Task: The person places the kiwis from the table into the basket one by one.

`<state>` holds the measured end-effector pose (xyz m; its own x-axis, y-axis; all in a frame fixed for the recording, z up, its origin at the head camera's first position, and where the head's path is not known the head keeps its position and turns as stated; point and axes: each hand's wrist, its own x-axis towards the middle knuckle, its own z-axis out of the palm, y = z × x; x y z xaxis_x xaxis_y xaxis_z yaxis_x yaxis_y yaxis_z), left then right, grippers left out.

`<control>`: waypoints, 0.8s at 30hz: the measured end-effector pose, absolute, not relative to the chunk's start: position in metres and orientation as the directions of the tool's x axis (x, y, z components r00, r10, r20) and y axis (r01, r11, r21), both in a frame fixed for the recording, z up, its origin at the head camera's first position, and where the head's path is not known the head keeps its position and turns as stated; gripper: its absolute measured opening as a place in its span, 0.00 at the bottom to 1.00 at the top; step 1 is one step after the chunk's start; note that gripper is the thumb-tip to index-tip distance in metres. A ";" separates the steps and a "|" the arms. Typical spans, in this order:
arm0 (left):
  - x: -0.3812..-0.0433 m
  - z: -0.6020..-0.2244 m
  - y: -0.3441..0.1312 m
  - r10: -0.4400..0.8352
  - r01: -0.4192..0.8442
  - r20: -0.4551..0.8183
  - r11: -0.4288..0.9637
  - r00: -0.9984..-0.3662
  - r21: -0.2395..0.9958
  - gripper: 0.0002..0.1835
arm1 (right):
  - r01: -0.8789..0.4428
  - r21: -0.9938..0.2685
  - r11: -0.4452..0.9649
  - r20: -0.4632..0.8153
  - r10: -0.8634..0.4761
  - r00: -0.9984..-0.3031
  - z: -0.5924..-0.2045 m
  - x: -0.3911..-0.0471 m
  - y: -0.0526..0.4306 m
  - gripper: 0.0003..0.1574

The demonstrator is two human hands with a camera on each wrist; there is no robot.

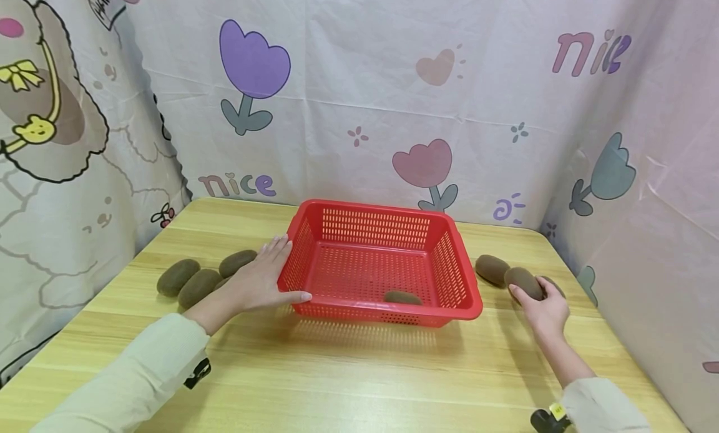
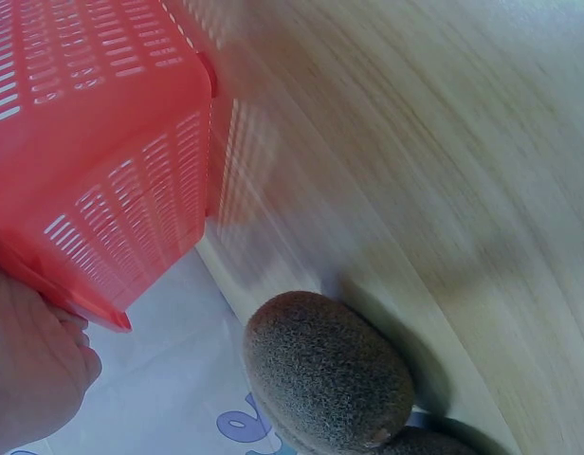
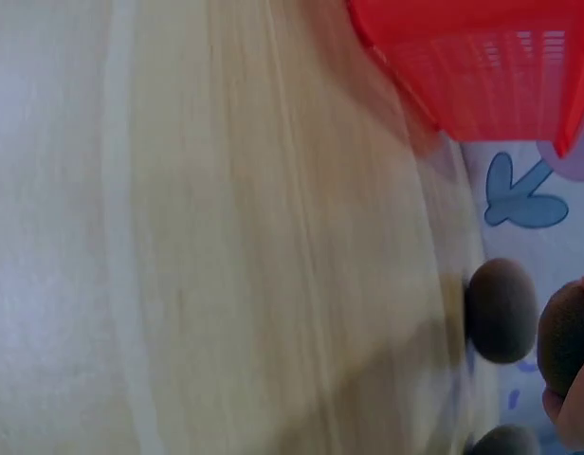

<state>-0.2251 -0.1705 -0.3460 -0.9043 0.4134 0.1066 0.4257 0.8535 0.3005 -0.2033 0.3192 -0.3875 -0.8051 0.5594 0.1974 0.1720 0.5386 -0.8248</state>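
A red plastic basket (image 1: 371, 311) stands mid-table, with one kiwi (image 1: 402, 297) lying inside near its front wall. My left hand (image 1: 261, 280) rests on the basket's left rim, fingers stretched out and thumb across the front corner. In the left wrist view, that hand (image 2: 31, 365) touches the rim. At the right, my right hand (image 1: 543, 308) holds a kiwi (image 1: 522, 283) between thumb and fingers. One more kiwi (image 1: 492, 271) lies just left of the held one, and another (image 1: 555, 287) is partly hidden behind the fingers.
Several kiwis (image 1: 178, 277) lie together left of the basket, partly covered by the left forearm. A wooden table (image 1: 359, 377) bears everything. Printed cloth (image 1: 348, 77) hangs behind the table and along both sides.
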 end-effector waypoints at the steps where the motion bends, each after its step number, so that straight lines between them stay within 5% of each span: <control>1: -0.225 -0.346 -0.171 0.413 0.425 0.107 0.854 -0.904 0.301 0.61 | 0.165 -0.825 0.540 0.202 0.554 -0.807 -0.386 -0.203 0.318 0.38; 24: -0.226 -0.347 -0.171 0.413 0.427 0.112 0.854 -0.904 0.299 0.61 | 0.068 -0.891 0.449 0.184 0.493 -0.850 -0.336 -0.204 0.277 0.39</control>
<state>-0.2257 -0.1706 -0.3474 -0.9040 0.4126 0.1118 0.4266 0.8537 0.2987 -0.2042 0.2771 -0.3358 -0.8502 0.4933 0.1838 0.0681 0.4494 -0.8907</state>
